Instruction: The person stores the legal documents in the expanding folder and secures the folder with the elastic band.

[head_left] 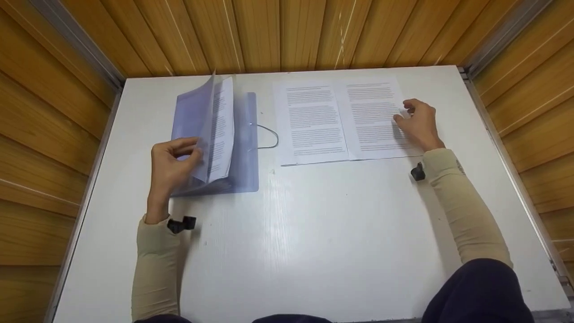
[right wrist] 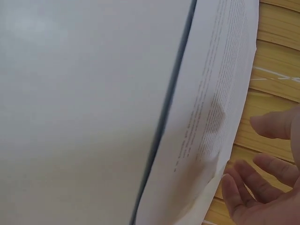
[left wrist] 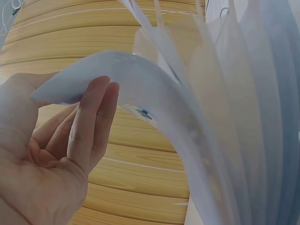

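Observation:
On the left of the table stands a translucent blue expanding folder (head_left: 250, 168), its pockets fanned upward. Between thumb and fingers my left hand (head_left: 168, 163) pinches the edge of its plastic cover (head_left: 190, 110), which bows into a curve in the left wrist view. Printed sheets (head_left: 223, 134) stand upright inside the folder. To the right, two printed pages (head_left: 314, 119) lie side by side. My right hand (head_left: 419, 125), fingers loosely bent and holding nothing, is over the right edge of the right page (head_left: 372, 114); in the right wrist view the fingertips (right wrist: 229, 183) are close beside the paper's edge.
A dark elastic loop (head_left: 276, 137) sticks out from the folder's right side toward the pages. The white table (head_left: 314, 237) is bordered by wood-slat walls (head_left: 287, 36) at the back and both sides. Small black wrist cameras (head_left: 189, 222) sit on both sleeves.

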Demonstrator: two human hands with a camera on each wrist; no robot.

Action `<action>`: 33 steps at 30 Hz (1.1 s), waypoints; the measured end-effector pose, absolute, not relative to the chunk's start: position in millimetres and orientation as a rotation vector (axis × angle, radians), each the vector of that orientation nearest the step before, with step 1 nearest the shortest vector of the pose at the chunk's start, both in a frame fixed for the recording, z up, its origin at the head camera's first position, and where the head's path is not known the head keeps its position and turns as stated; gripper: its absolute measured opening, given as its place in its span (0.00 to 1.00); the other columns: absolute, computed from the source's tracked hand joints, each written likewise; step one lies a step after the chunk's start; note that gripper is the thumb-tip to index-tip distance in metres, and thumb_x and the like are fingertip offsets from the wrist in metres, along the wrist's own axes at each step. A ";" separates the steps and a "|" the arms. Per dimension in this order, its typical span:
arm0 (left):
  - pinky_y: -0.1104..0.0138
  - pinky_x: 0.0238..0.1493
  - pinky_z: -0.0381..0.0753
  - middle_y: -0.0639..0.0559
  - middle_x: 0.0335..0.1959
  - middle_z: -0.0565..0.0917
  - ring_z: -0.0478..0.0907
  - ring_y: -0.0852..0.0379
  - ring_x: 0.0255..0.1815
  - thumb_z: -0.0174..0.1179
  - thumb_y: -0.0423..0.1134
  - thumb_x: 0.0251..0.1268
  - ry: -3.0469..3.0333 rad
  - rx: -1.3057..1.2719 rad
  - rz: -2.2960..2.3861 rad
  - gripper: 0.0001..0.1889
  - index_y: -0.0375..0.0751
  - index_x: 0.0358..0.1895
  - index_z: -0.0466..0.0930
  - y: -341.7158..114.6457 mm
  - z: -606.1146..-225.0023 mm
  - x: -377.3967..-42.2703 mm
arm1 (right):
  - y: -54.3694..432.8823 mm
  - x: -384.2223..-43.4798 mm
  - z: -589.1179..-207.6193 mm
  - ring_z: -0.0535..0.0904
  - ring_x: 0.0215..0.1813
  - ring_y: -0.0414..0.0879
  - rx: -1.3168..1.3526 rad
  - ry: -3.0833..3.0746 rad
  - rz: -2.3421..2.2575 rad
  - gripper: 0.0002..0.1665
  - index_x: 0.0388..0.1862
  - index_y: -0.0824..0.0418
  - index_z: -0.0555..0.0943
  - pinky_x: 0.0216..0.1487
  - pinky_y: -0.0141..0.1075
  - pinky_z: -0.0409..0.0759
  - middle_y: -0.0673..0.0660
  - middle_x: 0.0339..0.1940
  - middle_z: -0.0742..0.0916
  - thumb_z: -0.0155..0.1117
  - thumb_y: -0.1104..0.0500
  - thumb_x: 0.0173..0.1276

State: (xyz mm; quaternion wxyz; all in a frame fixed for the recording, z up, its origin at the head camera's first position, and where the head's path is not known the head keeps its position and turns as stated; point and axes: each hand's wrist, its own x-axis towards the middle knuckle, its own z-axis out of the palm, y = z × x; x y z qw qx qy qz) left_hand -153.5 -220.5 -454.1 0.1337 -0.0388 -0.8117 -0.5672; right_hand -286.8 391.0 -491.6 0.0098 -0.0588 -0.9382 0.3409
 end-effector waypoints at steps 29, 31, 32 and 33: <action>0.76 0.36 0.87 0.32 0.42 0.92 0.90 0.69 0.34 0.68 0.23 0.63 -2.337 -0.115 -1.680 0.11 0.28 0.47 0.92 -218.4 -455.6 -155.1 | 409.8 -278.9 -501.7 0.80 0.65 0.65 -0.336 -2.879 1.082 0.35 0.74 0.74 0.73 0.69 0.55 0.77 0.74 0.67 0.82 0.70 0.63 0.71; 0.76 0.37 0.87 0.32 0.43 0.92 0.90 0.69 0.35 0.68 0.23 0.63 -2.342 -0.120 -1.673 0.11 0.29 0.47 0.92 -218.5 -456.4 -155.2 | 408.8 -278.4 -501.5 0.80 0.66 0.66 -0.345 -2.874 1.092 0.35 0.74 0.74 0.73 0.69 0.55 0.77 0.74 0.67 0.81 0.70 0.63 0.70; 0.75 0.37 0.87 0.32 0.43 0.92 0.90 0.68 0.35 0.68 0.23 0.63 -2.345 -0.122 -1.669 0.11 0.28 0.48 0.92 -218.6 -456.8 -155.2 | 408.3 -278.2 -501.3 0.79 0.66 0.66 -0.351 -2.876 1.096 0.36 0.74 0.74 0.73 0.69 0.55 0.77 0.74 0.68 0.81 0.70 0.64 0.70; 0.75 0.37 0.87 0.33 0.44 0.92 0.90 0.69 0.35 0.68 0.23 0.63 -2.349 -0.123 -1.664 0.11 0.28 0.48 0.92 -218.6 -457.0 -155.1 | 408.1 -278.1 -501.0 0.79 0.66 0.66 -0.359 -2.881 1.094 0.36 0.74 0.73 0.73 0.69 0.55 0.77 0.74 0.68 0.81 0.70 0.63 0.70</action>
